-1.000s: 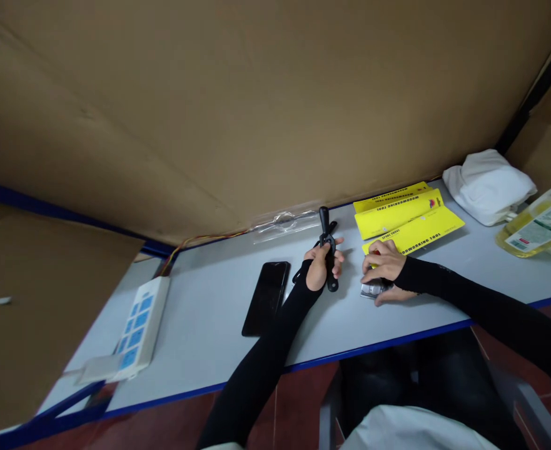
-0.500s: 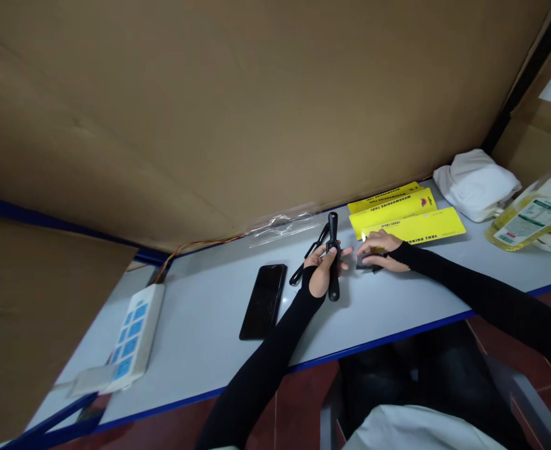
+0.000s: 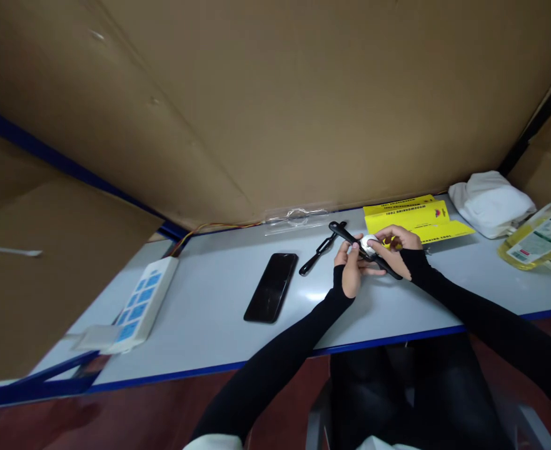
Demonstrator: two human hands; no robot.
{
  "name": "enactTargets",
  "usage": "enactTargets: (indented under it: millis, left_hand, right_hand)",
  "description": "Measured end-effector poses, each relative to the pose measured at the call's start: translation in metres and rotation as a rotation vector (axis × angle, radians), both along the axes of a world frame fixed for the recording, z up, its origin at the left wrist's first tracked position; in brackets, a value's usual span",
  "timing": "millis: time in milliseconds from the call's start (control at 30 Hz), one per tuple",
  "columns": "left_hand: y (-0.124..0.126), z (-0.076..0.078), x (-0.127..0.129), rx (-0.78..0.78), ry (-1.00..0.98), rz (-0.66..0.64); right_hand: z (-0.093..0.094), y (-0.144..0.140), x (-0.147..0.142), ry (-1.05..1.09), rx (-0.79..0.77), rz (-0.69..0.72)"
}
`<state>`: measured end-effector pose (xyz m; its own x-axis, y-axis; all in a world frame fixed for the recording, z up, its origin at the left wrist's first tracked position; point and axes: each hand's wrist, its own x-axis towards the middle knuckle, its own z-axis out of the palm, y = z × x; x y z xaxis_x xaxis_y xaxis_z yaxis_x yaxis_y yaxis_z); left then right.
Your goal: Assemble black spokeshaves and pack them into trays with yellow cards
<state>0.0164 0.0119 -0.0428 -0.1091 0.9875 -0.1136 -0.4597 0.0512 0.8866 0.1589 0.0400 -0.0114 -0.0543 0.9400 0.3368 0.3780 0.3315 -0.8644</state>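
Two hands over the table, the left hand (image 3: pixel 351 270) and the right hand (image 3: pixel 399 247), both in black sleeves. Two black tools: one black handled tool (image 3: pixel 364 250) between the hands, one black strap-like piece (image 3: pixel 319 249) lying just left of them. One phone (image 3: pixel 271 287). Three yellow packaging cards (image 3: pixel 416 217) stacked far right. One clear plastic blister (image 3: pixel 296 219). One white cloth bundle (image 3: pixel 490 194). One bottle of yellow liquid (image 3: pixel 535 237). One white keypad device (image 3: pixel 137 304) on the near left.

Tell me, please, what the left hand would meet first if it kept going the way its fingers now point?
Probably the right hand. The left hand holds the black tool, fingers aimed up and right toward the small white piece pinched there; beyond lie the yellow cards. Depth is unclear.
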Motion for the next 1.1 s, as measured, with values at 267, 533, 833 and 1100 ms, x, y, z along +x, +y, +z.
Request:
enactTargets:
  millis: [267, 533, 833, 1100]
  left_hand:
    - [-0.002, 0.005, -0.007, 0.129, 0.131, -0.025]
    - [0.010, 0.005, 0.002, 0.139, 0.092, -0.084]
    - [0.002, 0.009, 0.000, 0.123, 0.087, -0.066]
    - [-0.003, 0.011, -0.007, 0.091, 0.117, -0.092]
  right_hand:
    - [0.000, 0.007, 0.008, -0.038, 0.019, 0.235]
    - [-0.003, 0.007, 0.014, -0.053, 0.092, 0.189]
    - [-0.015, 0.003, 0.018, 0.121, -0.071, 0.382]
    - [-0.026, -0.002, 0.010, 0.386, -0.195, 0.386]
